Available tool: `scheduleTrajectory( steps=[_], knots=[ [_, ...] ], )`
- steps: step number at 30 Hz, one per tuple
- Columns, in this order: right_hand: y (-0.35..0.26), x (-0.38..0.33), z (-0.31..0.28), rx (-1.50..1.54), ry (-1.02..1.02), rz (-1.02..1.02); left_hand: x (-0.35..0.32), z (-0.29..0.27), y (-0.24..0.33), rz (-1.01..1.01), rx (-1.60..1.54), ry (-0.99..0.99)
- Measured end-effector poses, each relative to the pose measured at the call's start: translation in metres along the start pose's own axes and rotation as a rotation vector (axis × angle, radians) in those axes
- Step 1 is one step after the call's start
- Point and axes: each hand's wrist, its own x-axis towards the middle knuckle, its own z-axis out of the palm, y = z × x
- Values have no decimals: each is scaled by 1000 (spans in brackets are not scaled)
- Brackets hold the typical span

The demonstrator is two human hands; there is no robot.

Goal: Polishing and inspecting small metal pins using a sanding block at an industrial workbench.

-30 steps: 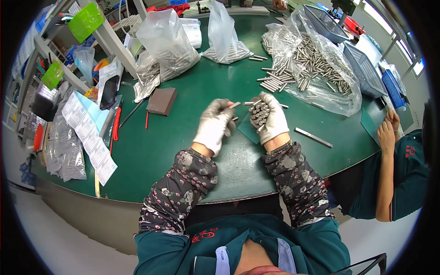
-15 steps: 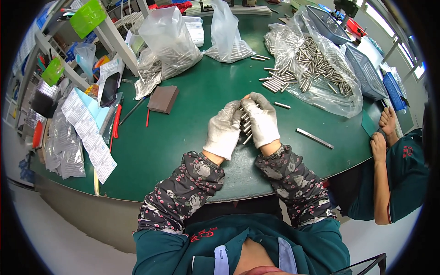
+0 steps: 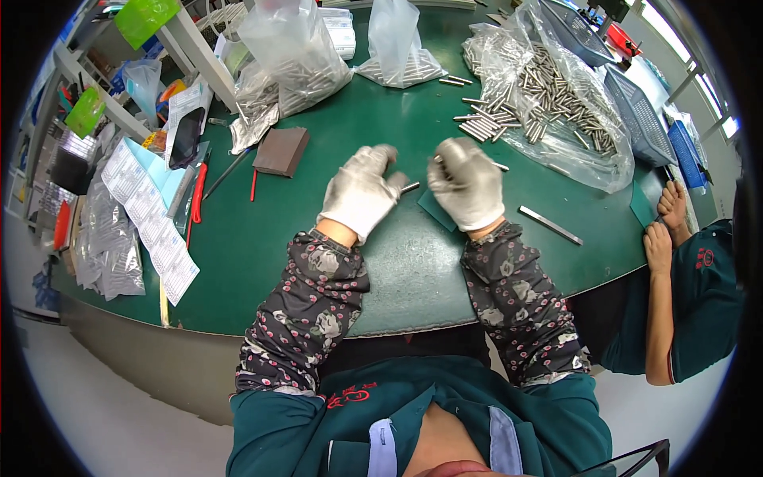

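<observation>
My left hand [image 3: 359, 189], in a white glove, is over the table with its fingers curled and partly smeared. A short metal pin [image 3: 409, 188] sticks out at its thumb tip. My right hand [image 3: 467, 184], gloved too, is apart from it with fingers curled inward and blurred. A dark bit shows at its fingers, too smeared to name. A small green sheet [image 3: 437, 211] lies partly beneath that hand; whether the hand touches it, I cannot tell. Another pin [image 3: 499, 166] shows behind the right hand. Off to its right lies a flat metal bar [image 3: 550, 225].
An open plastic bag [image 3: 608, 171] spills many pins [image 3: 548, 91] at the back right, beside blue baskets [image 3: 636, 111]. Filled clear bags [image 3: 298, 67] stand behind. Left are a brown block [image 3: 281, 151], red-handled pliers [image 3: 199, 195] and papers [image 3: 155, 215]. A co-worker's hands [image 3: 664, 222] are at right.
My hands were together around a bundle of pins; now they are apart, left hand to the left, right hand slightly right. The bundle no longer shows between them, and the green sheet is visible.
</observation>
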Motion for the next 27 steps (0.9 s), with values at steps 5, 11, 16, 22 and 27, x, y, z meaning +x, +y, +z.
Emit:
scheduleTrajectory(
  steps=[5,11,16,22,27],
  knots=[
    [0,-4,11,-226,-274,22,-4,5,9,-64,154,-259],
    [10,-4,14,140,25,151,0,17,-8,-120,-431,25],
    [1,-6,9,223,6,103,0,13,4,-482,-1038,-126],
    [-1,-4,8,191,-83,63,1,6,-4,109,-349,228],
    [2,-4,9,136,-237,-53,1,16,-6,17,-349,-126]
  ],
)
